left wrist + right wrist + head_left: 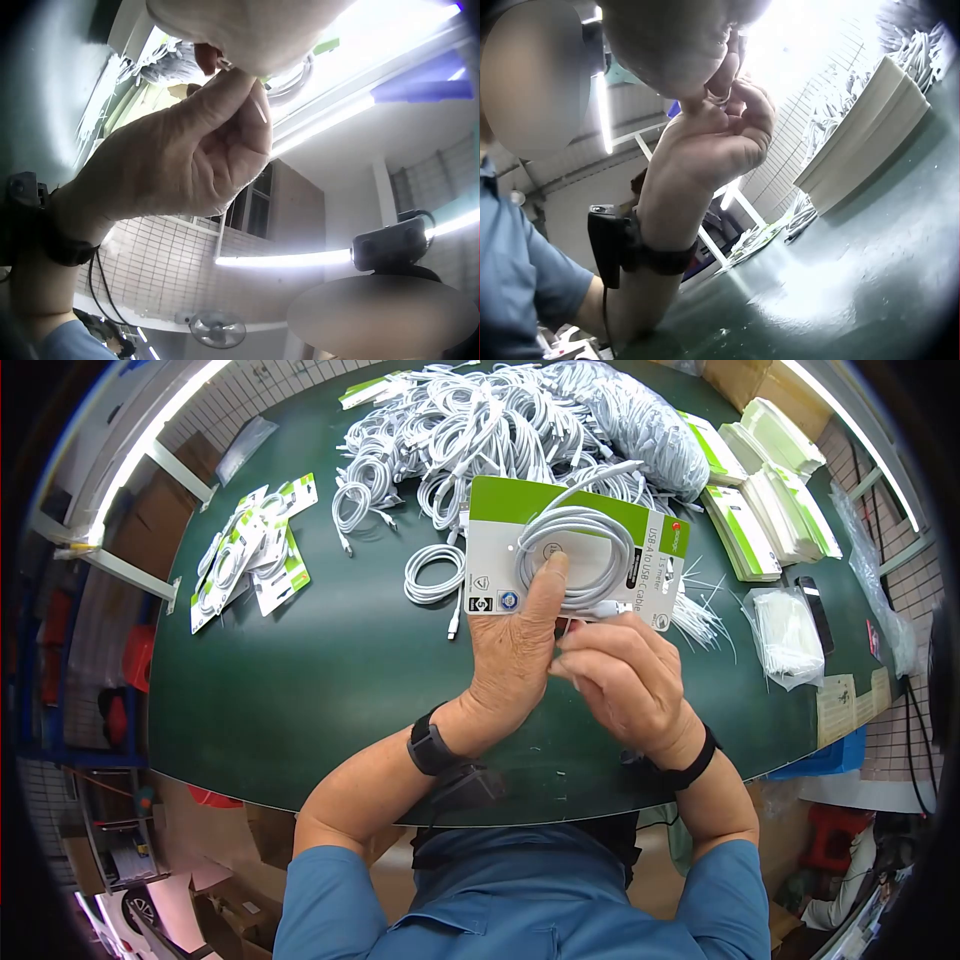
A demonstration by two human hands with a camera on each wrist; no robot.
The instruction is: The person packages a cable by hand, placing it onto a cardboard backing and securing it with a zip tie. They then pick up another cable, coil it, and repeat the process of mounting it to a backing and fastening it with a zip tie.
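Note:
In the head view my left hand (510,660) holds a green and white card (483,550), its thumb pressing a coiled white cable (600,518) against the front. Below the card's lower edge, my right hand (635,675) has its thumb and fingertips pinched together beside the left palm. A thin white strip (261,112) shows at the right hand (195,150) in the left wrist view. The right wrist view has the left hand (705,142) with its fingers bent; the card is mostly hidden there.
Behind the card lies a large pile of white cables (480,420). One coiled cable (408,575) sits left of it. Carded cables (285,575) lie farther left. Rightward are stacked cards (745,540), loose white ties (700,615), a bag of ties (785,635) and a phone (815,610).

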